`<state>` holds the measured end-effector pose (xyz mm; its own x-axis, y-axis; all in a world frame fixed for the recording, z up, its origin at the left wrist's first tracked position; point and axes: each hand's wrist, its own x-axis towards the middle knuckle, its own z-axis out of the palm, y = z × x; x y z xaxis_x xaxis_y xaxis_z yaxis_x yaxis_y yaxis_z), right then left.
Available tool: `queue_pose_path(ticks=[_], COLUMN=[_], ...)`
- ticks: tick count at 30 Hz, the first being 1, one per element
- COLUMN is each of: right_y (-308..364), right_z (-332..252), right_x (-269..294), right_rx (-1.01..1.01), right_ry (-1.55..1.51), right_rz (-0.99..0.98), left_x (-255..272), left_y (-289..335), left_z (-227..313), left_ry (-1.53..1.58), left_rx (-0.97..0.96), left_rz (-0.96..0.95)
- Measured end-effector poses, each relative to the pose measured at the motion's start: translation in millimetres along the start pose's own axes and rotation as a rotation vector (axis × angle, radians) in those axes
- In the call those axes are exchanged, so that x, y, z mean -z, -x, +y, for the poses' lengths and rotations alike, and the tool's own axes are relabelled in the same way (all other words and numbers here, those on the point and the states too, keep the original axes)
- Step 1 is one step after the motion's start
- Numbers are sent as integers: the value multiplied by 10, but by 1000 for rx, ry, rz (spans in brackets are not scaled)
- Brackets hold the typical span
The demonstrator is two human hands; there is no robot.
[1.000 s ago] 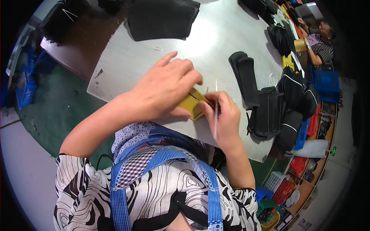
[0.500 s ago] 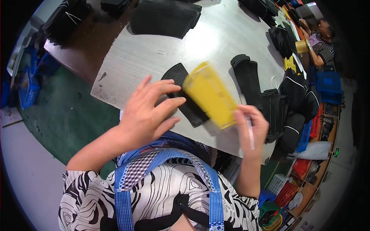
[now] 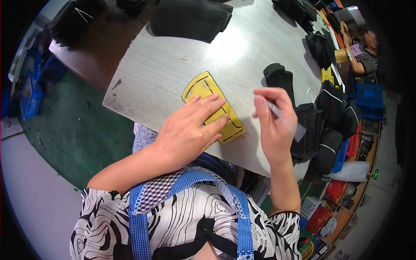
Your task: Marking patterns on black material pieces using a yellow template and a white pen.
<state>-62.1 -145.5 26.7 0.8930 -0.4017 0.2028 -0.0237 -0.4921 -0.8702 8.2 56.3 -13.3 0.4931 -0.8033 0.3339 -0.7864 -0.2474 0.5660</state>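
Observation:
A yellow template [image 3: 231,116] with dark slots and a rounded far end lies on the pale table. It sits over a black textured piece, of which only a thin dark edge shows at the left. My left hand [image 3: 186,130] rests on the template with its fingers spread and pressing flat. To the right, my right hand [image 3: 278,125] is raised above the table, apart from the template. Its fingers are closed around a slim whitish pen [image 3: 274,109], partly blurred, whose tip I cannot make out.
A black stack [image 3: 188,19] lies at the table's far side. On the right stand more black pieces [image 3: 279,78] and a slotted black stack [image 3: 308,130]. Black bundles with white piping [image 3: 331,104] line the right edge. A co-worker [image 3: 364,54] sits at far right.
The yellow template has gone from my right hand onto the black piece. My left hand has moved right and come down on it. My right hand has let go of it and keeps the pen.

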Motion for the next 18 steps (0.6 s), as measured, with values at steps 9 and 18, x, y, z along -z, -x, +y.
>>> queue_pose_path(ticks=[9,18], right_y=[-562,-22], right_z=[58,-9], right_x=[-587,-147], right_rx=[336,215], right_ry=[314,355], right_rz=[-232,-254], left_x=[-44,-15], left_y=[-15,-26], left_z=[-19,-42], left_ry=[-29,-13], left_rx=[-76,-87], left_rz=[51,29])
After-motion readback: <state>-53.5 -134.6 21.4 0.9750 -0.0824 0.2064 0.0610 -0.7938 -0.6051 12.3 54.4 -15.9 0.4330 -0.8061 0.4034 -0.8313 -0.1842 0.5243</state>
